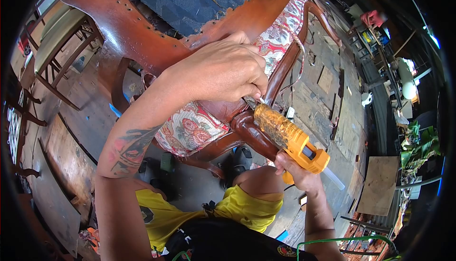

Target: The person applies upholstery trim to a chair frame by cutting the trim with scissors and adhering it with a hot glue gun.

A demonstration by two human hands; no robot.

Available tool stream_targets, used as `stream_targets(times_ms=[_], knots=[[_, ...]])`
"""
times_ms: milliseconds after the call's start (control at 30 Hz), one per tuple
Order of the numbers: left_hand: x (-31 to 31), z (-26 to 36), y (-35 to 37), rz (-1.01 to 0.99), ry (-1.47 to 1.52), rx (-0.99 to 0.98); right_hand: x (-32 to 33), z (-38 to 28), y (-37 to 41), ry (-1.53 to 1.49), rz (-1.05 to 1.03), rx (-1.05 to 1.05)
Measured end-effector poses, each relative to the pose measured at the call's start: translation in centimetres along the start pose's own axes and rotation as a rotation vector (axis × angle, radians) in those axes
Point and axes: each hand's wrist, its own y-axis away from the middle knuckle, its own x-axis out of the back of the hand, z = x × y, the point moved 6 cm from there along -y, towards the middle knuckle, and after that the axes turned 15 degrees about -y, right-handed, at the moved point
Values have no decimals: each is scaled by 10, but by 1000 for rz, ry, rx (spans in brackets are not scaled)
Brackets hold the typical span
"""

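My right hand (298, 170) is wrapped around the handle of a yellow hot glue gun (289, 135). Brown grime covers its barrel, and a clear glue stick (334, 178) sticks out of the back. The nozzle meets the wooden frame (249, 123) of an upholstered chair, close to my left fingertips. My left hand (237, 66) reaches across with fingers pinched, apparently on a patterned trim cord (302, 57) that loops towards them; the pinched part is hidden. Floral fabric (192, 128) covers the seat, both under my left forearm and beyond my hand.
The chair's curved wooden back (128, 28) has holes along its edge and dark blue backing (194, 4). Another padded chair (61, 33) stands at left. Worn boards form the floor (318, 104). A loose board (378, 185) and plants (422, 144) are at right. A person (373, 19) is in the background.
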Motion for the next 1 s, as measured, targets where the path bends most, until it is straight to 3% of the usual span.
stream_targets(times_ms=[1000], knots=[[0,1,0,10,-4,-2,4,8,3,-51,12,-13]])
